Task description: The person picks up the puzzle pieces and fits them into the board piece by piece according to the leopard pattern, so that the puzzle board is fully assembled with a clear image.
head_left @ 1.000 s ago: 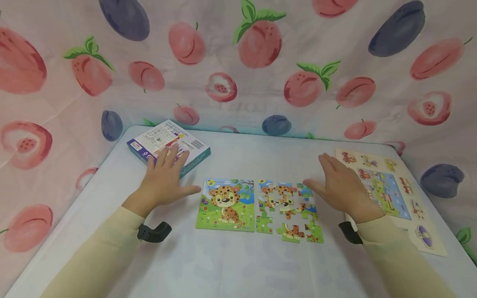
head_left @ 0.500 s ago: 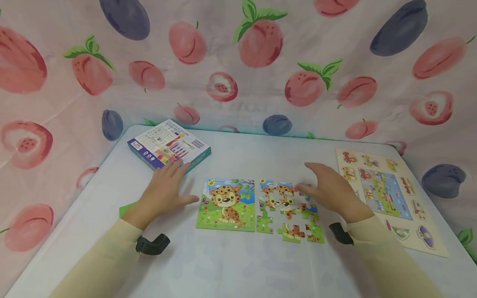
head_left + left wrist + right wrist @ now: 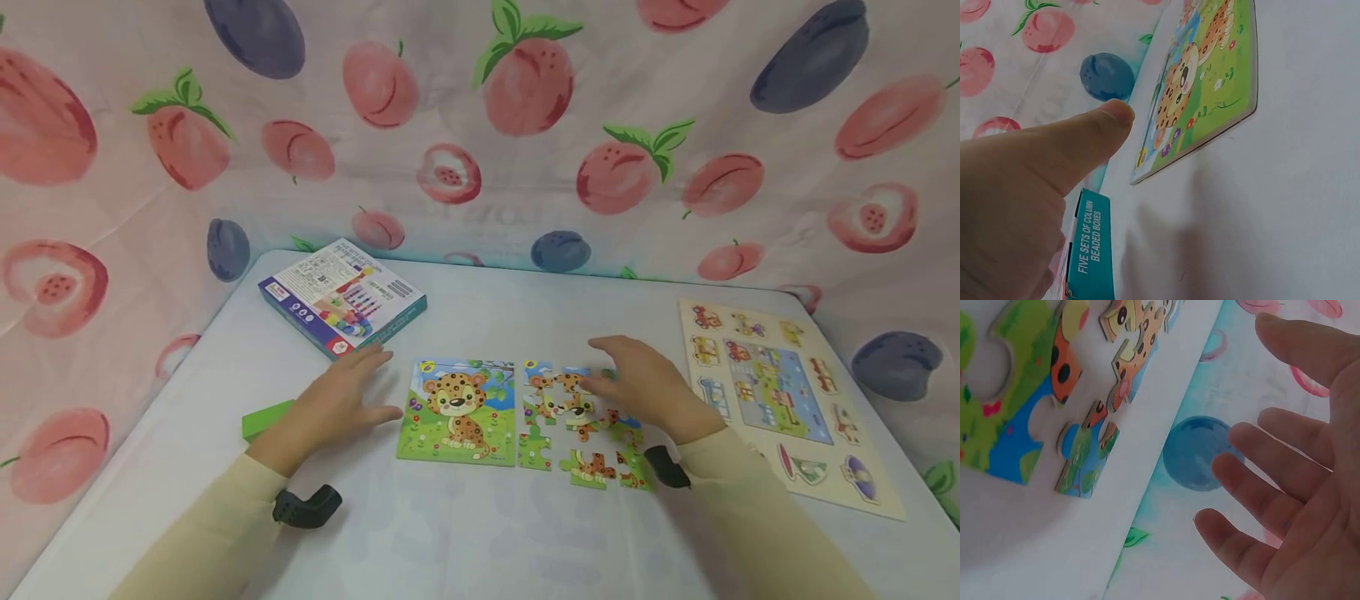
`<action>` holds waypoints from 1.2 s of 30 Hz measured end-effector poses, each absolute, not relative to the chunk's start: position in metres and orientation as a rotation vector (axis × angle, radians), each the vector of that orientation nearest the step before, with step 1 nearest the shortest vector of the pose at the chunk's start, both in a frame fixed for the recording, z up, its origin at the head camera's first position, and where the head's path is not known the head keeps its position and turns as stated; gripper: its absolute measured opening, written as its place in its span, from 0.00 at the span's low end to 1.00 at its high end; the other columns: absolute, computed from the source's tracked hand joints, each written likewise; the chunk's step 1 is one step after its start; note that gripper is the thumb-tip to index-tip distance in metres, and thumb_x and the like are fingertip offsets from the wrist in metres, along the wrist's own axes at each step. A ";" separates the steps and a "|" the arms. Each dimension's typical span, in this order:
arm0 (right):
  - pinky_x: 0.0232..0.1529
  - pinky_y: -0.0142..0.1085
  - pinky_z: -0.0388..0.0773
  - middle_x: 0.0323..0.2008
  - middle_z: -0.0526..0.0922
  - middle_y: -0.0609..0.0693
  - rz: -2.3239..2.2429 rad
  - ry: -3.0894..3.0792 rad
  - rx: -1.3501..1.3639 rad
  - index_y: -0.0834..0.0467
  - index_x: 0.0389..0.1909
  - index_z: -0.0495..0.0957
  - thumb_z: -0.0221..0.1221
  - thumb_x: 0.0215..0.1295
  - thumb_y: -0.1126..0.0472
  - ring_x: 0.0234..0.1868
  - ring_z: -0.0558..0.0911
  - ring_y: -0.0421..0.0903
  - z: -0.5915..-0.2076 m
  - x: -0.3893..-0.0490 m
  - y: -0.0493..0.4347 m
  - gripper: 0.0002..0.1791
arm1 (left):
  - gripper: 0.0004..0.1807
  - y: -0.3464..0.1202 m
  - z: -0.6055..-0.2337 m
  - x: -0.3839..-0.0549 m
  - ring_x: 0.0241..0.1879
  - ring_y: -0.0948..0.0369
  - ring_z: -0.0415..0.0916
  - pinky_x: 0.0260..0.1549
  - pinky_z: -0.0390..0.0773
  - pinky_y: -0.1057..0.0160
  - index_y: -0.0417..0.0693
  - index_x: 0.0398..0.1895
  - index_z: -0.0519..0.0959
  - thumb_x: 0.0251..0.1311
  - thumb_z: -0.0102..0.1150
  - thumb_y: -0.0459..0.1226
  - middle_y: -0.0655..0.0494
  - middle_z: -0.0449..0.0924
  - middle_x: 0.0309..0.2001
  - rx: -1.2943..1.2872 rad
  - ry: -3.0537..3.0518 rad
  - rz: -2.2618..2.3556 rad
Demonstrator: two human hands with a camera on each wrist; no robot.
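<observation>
A finished leopard picture (image 3: 457, 417) lies flat on the table. Just right of it are loose leopard jigsaw pieces (image 3: 588, 468), laid out with gaps between them. My left hand (image 3: 326, 408) hovers at the picture's left, thumb pointing towards its edge and fingers relaxed. Nothing is in its grasp; in the left wrist view the thumb (image 3: 1094, 134) shows beside the picture. Over the right side of the pieces hangs my right hand (image 3: 648, 387), partly hiding them. Its fingers (image 3: 1254, 494) are spread and loosely bent in the right wrist view, holding nothing.
At the back left lies a teal-sided box (image 3: 345, 296) labelled as beaded boxes. A green block (image 3: 264, 421) sits partly behind the left wrist. On the right rests a wooden vehicle puzzle board (image 3: 847, 467). Fruit-patterned cloth (image 3: 517, 200) hangs behind the table.
My right hand has moved left over the pieces, uncovering more of the wooden board. My left hand has drawn back slightly, off the box, and the green block has come into sight.
</observation>
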State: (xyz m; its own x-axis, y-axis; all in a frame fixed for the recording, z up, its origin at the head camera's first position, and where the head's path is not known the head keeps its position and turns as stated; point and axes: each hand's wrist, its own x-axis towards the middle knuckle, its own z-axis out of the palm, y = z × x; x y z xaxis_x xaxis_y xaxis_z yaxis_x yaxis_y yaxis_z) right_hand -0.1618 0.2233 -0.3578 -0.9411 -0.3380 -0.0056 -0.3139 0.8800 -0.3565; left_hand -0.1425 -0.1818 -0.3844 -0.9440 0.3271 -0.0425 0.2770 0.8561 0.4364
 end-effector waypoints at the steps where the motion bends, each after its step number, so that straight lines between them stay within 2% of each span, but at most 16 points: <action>1: 0.63 0.61 0.69 0.64 0.73 0.66 -0.549 2.978 -0.524 0.67 0.67 0.70 0.64 0.67 0.51 0.66 0.70 0.65 -0.358 -0.162 0.222 0.34 | 0.47 -0.181 -0.385 -0.142 0.73 0.41 0.54 0.67 0.62 0.38 0.42 0.74 0.65 0.54 0.75 0.49 0.40 0.59 0.74 0.470 2.906 0.667; 17: 0.64 0.60 0.70 0.63 0.75 0.63 -0.503 2.934 -0.573 0.64 0.66 0.73 0.66 0.65 0.52 0.65 0.71 0.64 -0.371 -0.174 0.207 0.33 | 0.51 -0.175 -0.398 -0.132 0.72 0.44 0.58 0.69 0.62 0.42 0.43 0.74 0.64 0.49 0.79 0.47 0.44 0.62 0.74 0.516 2.810 0.742; 27: 0.65 0.58 0.68 0.63 0.76 0.62 -0.508 2.893 -0.551 0.64 0.67 0.71 0.66 0.66 0.51 0.66 0.71 0.63 -0.380 -0.181 0.200 0.34 | 0.46 -0.171 -0.401 -0.126 0.70 0.45 0.62 0.68 0.65 0.44 0.42 0.71 0.68 0.50 0.78 0.47 0.44 0.69 0.69 0.546 2.784 0.723; 36: 0.66 0.57 0.68 0.64 0.75 0.61 -0.564 2.856 -0.580 0.64 0.66 0.72 0.65 0.66 0.54 0.66 0.71 0.63 -0.384 -0.183 0.194 0.32 | 0.46 -0.169 -0.404 -0.123 0.70 0.45 0.63 0.68 0.65 0.45 0.42 0.70 0.69 0.49 0.78 0.46 0.45 0.69 0.69 0.558 2.774 0.711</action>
State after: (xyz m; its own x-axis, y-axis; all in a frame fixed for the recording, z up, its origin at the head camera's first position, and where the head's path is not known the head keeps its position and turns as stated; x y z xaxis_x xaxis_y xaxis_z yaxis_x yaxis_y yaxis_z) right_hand -0.1828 0.1942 -0.3837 -0.9092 -0.4060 -0.0926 -0.3404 0.8526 -0.3964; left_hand -0.1230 -0.1688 -0.4044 -0.9028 0.4132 -0.1195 0.3048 0.8105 0.5002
